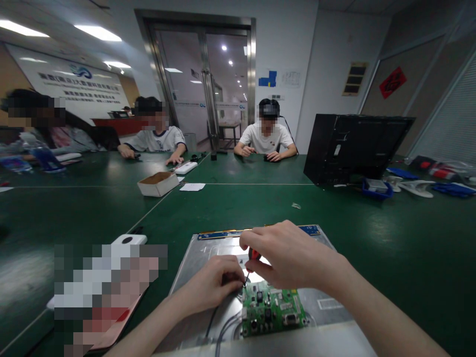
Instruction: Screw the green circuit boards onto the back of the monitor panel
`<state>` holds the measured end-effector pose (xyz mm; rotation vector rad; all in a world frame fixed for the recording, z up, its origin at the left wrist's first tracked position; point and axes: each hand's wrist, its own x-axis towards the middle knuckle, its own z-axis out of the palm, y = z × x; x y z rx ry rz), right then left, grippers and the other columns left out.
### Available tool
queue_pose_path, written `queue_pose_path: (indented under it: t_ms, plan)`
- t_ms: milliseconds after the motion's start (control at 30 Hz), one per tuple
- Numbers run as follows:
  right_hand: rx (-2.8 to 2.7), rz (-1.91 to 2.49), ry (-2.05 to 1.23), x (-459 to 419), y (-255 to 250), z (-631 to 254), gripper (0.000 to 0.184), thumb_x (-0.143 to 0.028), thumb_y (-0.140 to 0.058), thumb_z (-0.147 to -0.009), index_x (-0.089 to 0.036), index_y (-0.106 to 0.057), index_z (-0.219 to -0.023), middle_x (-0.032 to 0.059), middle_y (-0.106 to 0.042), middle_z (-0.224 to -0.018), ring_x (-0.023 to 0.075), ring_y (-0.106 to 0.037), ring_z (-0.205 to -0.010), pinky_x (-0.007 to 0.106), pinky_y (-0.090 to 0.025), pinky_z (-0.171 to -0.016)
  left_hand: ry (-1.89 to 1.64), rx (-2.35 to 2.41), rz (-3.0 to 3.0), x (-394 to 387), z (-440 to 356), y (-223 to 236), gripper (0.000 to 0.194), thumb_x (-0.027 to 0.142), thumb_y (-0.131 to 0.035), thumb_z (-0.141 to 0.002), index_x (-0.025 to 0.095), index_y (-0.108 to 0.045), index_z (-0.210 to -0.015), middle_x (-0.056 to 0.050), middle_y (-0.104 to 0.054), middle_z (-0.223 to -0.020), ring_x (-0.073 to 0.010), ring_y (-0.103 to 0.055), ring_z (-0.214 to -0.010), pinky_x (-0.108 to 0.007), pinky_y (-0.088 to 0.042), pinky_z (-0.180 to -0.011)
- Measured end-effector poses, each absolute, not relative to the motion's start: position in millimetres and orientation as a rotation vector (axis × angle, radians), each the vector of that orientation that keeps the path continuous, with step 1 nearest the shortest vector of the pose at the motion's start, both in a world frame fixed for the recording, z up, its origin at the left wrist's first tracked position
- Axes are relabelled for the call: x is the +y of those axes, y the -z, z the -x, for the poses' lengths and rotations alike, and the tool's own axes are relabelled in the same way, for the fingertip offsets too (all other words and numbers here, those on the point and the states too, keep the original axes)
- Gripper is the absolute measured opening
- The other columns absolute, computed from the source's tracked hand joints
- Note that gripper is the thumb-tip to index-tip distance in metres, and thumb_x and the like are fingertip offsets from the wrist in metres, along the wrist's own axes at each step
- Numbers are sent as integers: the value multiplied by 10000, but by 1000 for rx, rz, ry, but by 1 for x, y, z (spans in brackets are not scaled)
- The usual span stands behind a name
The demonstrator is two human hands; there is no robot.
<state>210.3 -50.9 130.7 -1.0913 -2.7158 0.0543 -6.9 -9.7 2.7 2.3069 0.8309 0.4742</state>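
My right hand is closed round the red and black handle of a screwdriver. The screwdriver's thin shaft points down at the upper left corner of a green circuit board. Beside that corner, my left hand has its fingertips pinched together close to the screwdriver's tip; whatever they hold is too small to make out. Under the board lies a flat silver metal panel, with a narrow blue circuit strip along its far edge. Grey cables run out from the board's left side.
Left of the panel lie a white device and a partly pixelated pink item. Farther off are an open white box, a black monitor housing and a blue tray. Several people sit across the green table.
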Motion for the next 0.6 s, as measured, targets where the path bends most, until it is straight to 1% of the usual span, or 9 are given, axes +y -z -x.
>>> queue_pose_path:
  t_ms: [100,200,300,400,500,600]
  plan:
    - [-2714,1126,-59,-50,-130,-210,90,-267,-576,-942,-179,-592,-933,25,-731,-886,129,-577,-648,285,-210,-530,-476,843,-2305,-10,7,-2,112,155,-622,-852,188,-728,-866,-22,-704,-826,-176,-615,-738,-277,-467,-702]
    - [-2708,1098,-77,-50,-129,-211,88,-265,-573,-933,-180,-592,-922,31,-727,-906,128,-577,-665,283,-212,-533,-479,848,-2306,-10,7,-3,103,164,-626,-862,185,-726,-855,-23,-701,-824,-180,-616,-750,-279,-464,-711]
    - [-2716,1036,-84,-51,-129,-212,98,-227,-569,-868,-174,-585,-948,43,-697,-933,131,-545,-668,280,-220,-527,-472,837,-2306,-11,6,-4,100,196,-633,-885,191,-732,-873,-27,-707,-839,-186,-622,-771,-287,-471,-742]
    - [-2732,1003,-86,-52,-129,-213,129,-189,-558,-811,-166,-575,-937,43,-672,-910,125,-495,-635,278,-221,-516,-467,826,-2304,-11,6,-5,106,218,-635,-898,190,-733,-873,-31,-711,-844,-189,-625,-777,-288,-475,-750]
    - [-2727,1022,-82,-52,-129,-212,115,-179,-543,-825,-165,-576,-935,41,-673,-893,121,-483,-618,278,-215,-513,-469,819,-2302,-10,5,-5,106,212,-633,-896,188,-731,-865,-35,-713,-854,-190,-626,-780,-288,-477,-753]
    - [-2722,1049,-84,-51,-130,-211,143,-189,-543,-863,-168,-590,-997,47,-698,-950,127,-520,-636,284,-218,-518,-473,817,-2300,-10,5,-4,100,186,-631,-880,186,-729,-861,-31,-711,-840,-183,-622,-752,-278,-474,-725]
